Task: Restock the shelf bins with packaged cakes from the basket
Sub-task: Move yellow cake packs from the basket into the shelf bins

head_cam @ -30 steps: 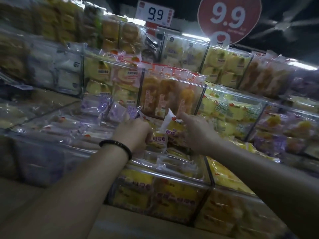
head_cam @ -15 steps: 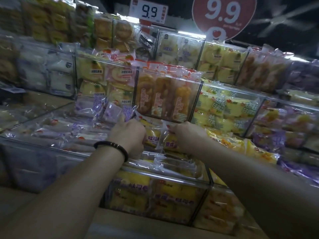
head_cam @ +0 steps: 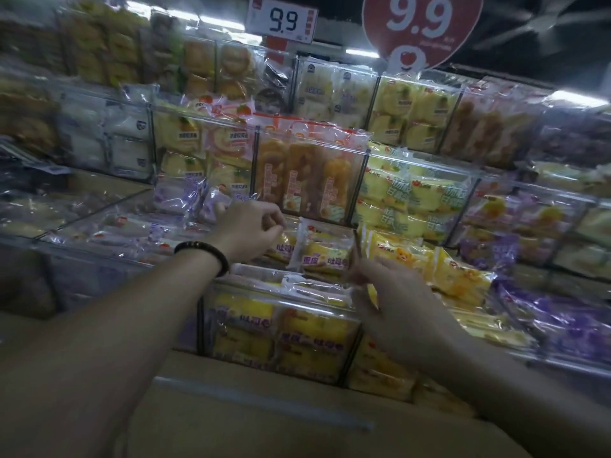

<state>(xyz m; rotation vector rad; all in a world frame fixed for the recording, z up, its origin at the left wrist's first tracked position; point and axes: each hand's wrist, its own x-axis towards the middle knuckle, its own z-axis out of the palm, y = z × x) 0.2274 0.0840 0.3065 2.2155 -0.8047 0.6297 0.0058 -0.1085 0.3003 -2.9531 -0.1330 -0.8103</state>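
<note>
Far left of frame: shelf rows smeared, labels unreadable. Centre left: left hand, beaded bracelet at wrist, fingers curled just beside the packaged cake; pinching its wrapper or not, cannot tell. Stands upright in the centre bin. Lower right: right hand loose-fingered, holding nothing, forearm cut off.

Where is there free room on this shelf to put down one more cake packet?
Bare room seems to show on the brown shelf board between the white packets and the flat clear-wrapped packets, left of the left hand. The bin of yellow toast packets beside the right hand looks crowded.
</note>
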